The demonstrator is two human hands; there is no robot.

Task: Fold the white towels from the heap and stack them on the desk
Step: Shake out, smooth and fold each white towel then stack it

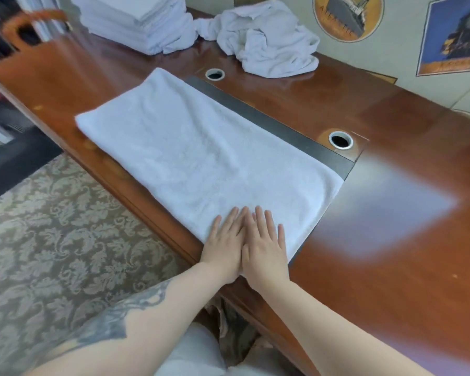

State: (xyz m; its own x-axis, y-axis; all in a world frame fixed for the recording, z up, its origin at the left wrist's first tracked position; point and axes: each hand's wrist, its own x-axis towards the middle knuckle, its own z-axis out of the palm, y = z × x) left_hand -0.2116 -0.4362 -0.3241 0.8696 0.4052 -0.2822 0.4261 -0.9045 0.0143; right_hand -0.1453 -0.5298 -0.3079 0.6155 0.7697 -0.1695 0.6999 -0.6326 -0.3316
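A long white towel (201,158) lies flat on the wooden desk (391,240), folded into a strip along the near edge. Both hands rest side by side on its near end, touching each other: the left hand (224,240) and right hand (266,244) press down with straight fingers, gripping nothing. At the far end sit a stack of folded towels (136,20) and, beside it, the crumpled heap (263,36).

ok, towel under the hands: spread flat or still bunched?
Spread flat. The towel lies as a long smooth strip on the desk; left hand and right hand press its near end.
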